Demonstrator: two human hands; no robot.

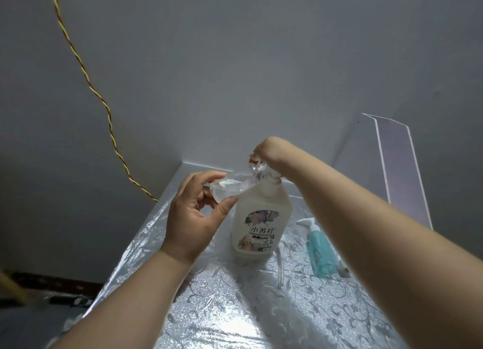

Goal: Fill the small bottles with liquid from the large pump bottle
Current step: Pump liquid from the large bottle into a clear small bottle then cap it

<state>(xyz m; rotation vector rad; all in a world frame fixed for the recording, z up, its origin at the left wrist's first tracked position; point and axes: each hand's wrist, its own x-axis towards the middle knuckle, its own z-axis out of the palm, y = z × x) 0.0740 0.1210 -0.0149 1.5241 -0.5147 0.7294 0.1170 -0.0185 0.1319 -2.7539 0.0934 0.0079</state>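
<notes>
Milky-white plastic pump bottle (261, 218) upright mid-table, floral label facing camera. Over its pump head (262, 172), right hand (270, 150), fingers curled down around the top, wrist high. Just left of the spout, small bottle (224, 188): clear, tipped onto its side, mouth toward the spout, touching or a hair apart, cannot tell which. Pinched by left hand (193, 218), thumb under, forefinger over, other fingers loosely bent below. Liquid level inside small bottle not readable.

Right of pump bottle, flat on table (235, 309): blue bottle (320, 249) with white top, partly hidden behind right forearm. Between the two, loose pump (281, 260), white, tube attached, also lying down, near pump bottle's base. Silver embossed floral covering over whole table, glare toward front edge. Far right, clear panel (402, 171) leaning against grey wall (235, 61). Upper left, twisted yellow-and-red cord (86, 71) running down wall to table's back-left edge.
</notes>
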